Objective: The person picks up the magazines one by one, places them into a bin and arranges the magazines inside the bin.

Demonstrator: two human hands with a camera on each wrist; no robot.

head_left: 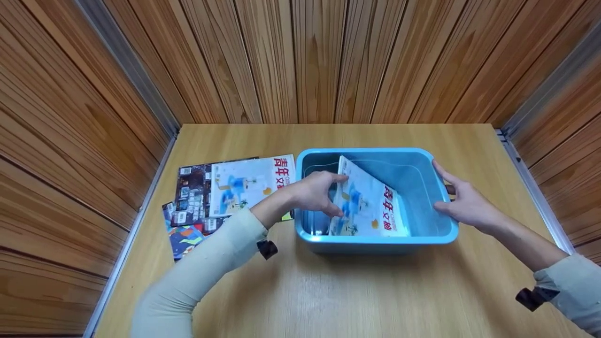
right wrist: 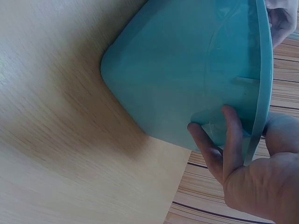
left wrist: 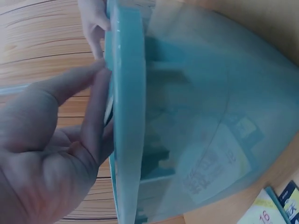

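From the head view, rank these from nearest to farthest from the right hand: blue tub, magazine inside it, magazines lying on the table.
1. Blue tub: the right hand grips its right rim.
2. Magazine in the tub: leaning inside, held by the left hand.
3. Magazines on the table: left of the tub.

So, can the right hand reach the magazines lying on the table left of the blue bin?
Probably not directly. The right hand grips the blue bin's right rim, and the bin and the left hand lie between it and the magazines.
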